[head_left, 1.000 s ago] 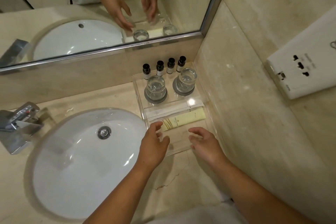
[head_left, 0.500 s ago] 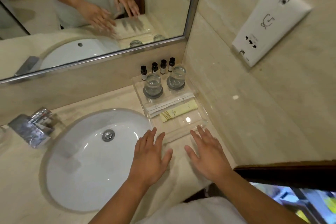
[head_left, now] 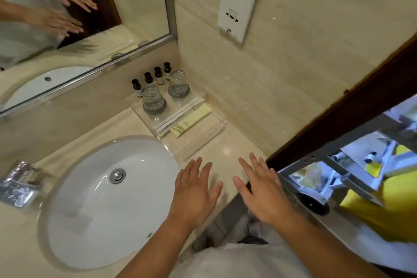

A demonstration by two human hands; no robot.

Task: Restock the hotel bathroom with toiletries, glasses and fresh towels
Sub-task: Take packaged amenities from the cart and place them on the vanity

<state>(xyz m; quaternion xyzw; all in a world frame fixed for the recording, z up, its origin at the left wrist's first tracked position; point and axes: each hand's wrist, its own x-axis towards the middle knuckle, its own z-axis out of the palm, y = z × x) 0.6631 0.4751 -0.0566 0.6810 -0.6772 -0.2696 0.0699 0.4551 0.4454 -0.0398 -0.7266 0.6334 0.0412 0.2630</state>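
A clear acrylic tray (head_left: 204, 140) sits in the counter's back right corner. Along its far edge stand several small black-capped toiletry bottles (head_left: 149, 79). In front of them are two upturned glasses (head_left: 153, 100) (head_left: 178, 84) on grey coasters, then white sachets (head_left: 178, 113) and a pale yellow packet (head_left: 191, 120). My left hand (head_left: 194, 194) hovers flat over the counter edge beside the sink, fingers spread, holding nothing. My right hand (head_left: 261, 189) does the same a little to the right, near the door frame. Both are short of the tray and apart from it.
A white oval sink (head_left: 108, 201) fills the counter's left part, with a chrome tap (head_left: 17, 185) at its left. A mirror (head_left: 79, 18) runs along the back wall. A white socket plate (head_left: 240, 0) hangs on the right wall. A dark door frame (head_left: 338, 106) opens onto a cart with yellow items.
Both hands have let go of the tray's front edge and drawn back toward me, fingers spread flat. The view has swung right, bringing the doorway and cart into sight.
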